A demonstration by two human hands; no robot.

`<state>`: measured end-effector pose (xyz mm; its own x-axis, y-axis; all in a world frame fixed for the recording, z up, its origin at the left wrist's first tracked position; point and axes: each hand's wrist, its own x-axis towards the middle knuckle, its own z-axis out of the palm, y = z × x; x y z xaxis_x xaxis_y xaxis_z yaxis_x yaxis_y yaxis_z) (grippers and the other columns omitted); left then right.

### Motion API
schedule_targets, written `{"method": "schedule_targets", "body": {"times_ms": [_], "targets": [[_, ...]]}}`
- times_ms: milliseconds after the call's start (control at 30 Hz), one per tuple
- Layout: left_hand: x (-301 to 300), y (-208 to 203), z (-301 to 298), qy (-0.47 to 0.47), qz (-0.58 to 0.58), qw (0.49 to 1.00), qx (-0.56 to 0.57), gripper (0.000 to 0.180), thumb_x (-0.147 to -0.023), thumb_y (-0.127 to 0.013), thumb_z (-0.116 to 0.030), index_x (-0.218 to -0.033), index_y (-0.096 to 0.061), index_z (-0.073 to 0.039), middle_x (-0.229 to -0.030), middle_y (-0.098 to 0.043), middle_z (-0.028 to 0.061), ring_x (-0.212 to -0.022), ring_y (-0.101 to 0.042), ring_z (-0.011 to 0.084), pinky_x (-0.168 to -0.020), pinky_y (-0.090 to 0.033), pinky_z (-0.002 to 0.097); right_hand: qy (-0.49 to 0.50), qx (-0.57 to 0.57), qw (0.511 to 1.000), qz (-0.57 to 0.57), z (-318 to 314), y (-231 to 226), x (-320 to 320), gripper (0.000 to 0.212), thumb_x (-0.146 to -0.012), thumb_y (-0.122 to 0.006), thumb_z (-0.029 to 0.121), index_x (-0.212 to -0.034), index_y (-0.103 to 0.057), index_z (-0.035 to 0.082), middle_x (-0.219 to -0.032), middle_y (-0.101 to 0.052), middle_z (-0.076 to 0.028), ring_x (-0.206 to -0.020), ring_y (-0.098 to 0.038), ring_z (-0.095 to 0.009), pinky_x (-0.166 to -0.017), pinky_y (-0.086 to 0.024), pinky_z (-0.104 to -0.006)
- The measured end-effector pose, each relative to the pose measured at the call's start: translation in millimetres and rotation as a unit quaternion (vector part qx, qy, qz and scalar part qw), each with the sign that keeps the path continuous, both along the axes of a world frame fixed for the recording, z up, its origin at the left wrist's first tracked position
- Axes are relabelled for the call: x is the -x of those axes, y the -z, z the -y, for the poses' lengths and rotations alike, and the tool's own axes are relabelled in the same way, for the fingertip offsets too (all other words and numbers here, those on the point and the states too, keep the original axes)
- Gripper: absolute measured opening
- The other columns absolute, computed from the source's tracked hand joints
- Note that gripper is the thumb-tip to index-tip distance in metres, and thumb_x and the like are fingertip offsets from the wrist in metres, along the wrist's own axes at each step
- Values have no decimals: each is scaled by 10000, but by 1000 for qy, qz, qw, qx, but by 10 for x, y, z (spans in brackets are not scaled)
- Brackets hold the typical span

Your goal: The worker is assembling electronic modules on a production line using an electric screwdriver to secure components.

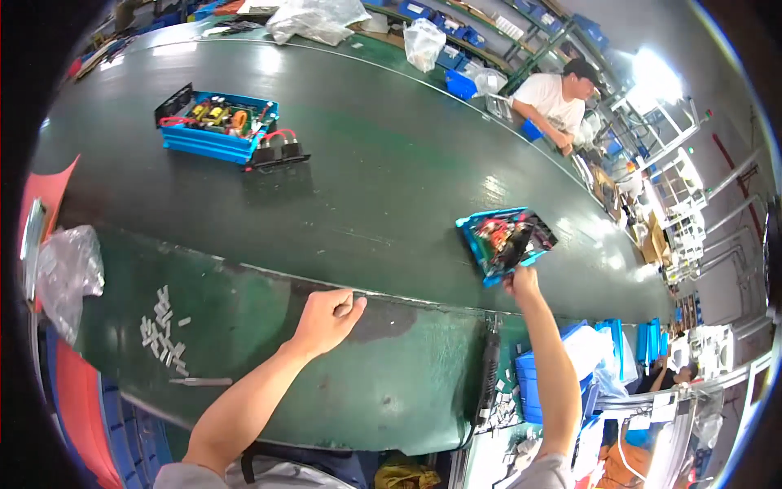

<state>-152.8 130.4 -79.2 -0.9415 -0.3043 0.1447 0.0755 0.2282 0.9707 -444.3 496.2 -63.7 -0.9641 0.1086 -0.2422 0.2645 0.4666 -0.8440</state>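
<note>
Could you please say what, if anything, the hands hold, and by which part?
The right hand seems to hold a blue case by its near edge; the left hand, nothing visible.

No words, numbers or signs can be read; on the shelf [481, 50], far ahead of the right hand [521, 281], a pale, striped label-like patch [510, 28] is too small to make out; beyond the same hand and a little to its right, the white shirt [547, 96] of a person bears a faint greyish print, its shapes too blurred to tell; well to the right of that hand and nearer the body, a white sheet [664, 407] hangs by the rail, and whether it carries writing cannot be told.
</note>
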Motion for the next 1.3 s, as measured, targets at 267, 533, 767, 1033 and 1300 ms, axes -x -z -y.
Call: {"method": "schedule_targets", "body": {"times_ms": [267,533,767,1033,1300], "targets": [[73,-53,194,-22,-54,997,-59,418,-973,-717,-260,-750,-449,-27,-670,-384,-22,-658,-342,79,-578,-326,290,-228,-29,970,81,869,-789,-2276,299,-1031,-378,172,-1126,-584,-23,-641,-598,-92,-439,-551,-151,-371,-424,-284],[136,-25,296,-54,-60,995,60,225,-1028,-611,-263,-1077,-618,-43,-893,-679,78,-769,-631,162,-729,-508,316,-427,-218,876,-58,502,-625,-3011,534,-948,-554,77,-1445,-430,-75,-847,-666,-262,-761,-688,-397,-725,-526,-469],[-305,-402,350,45,-275,919,278,183,-810,-699,-7,-972,-649,-76,-898,-648,76,-852,-657,256,-749,-528,392,-401,-267,856,-189,264,-776,-2846,321,-1013,-518,120,-1297,-608,-1,-1036,-697,-199,-848,-652,-346,-767,-528,-388],[-306,-669,469,310,-306,784,443,334,-720,-849,-294,-910,-672,-83,-1008,-642,67,-1028,-594,257,-994,-454,407,-396,-241,884,-65,812,-1317,-3242,541,-894,-742,409,-1195,-658,-33,-1011,-707,-151,-908,-664,-257,-815,-524,-367],[-433,-527,355,304,-334,770,452,448,-753,-787,-496,-731,-608,-86,-784,-582,46,-872,-570,251,-901,-451,398,-230,-132,962,-68,666,-1169,-3564,417,-867,-795,85,-1189,-539,11,-815,-647,-55,-785,-602,-96,-698,-471,-256]]}}
